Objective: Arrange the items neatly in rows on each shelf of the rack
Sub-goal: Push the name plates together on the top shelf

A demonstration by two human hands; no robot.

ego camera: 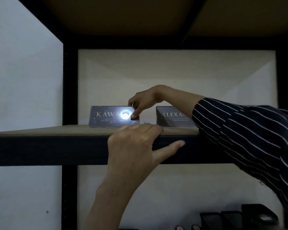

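Note:
Two dark name plates with gold lettering stand upright on the upper shelf of a black rack. My right hand, in a striped sleeve, pinches the top right corner of the left plate, thumb on its front. A bright glare spot covers part of that plate's lettering. The right plate stands a short gap away, partly hidden behind my right forearm. My left hand rests on the shelf's front edge, fingers curled over the top and thumb along the black beam.
A black upright post borders the shelf on the left. A white wall lies behind the rack. On the lower shelf at bottom right stand several dark boxes and two small red-topped items.

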